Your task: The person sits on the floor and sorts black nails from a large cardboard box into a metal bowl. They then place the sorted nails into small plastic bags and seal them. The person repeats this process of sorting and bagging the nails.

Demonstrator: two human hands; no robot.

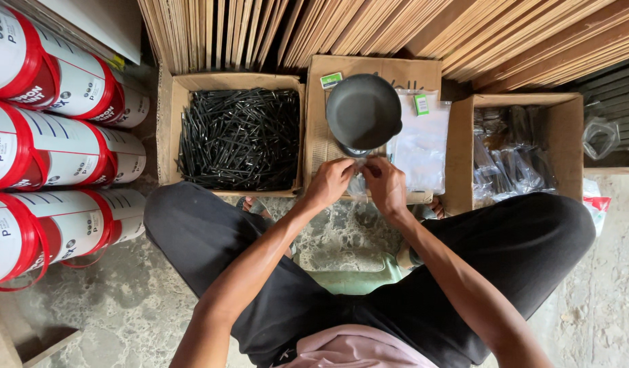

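Both hands pinch a small clear plastic bag just below a dark pan on the middle box.

The left hand (330, 182) and right hand (385, 185) meet fingertip to fingertip, each nipping the small clear bag (359, 182) at its top, probably to work its mouth. Forearms angle in from spread knees, wrists bent down. The round dark pan (363, 111) sits within easy reach, a box of black nails (238, 138) to the left and a box of filled packets (512, 160) to the right.
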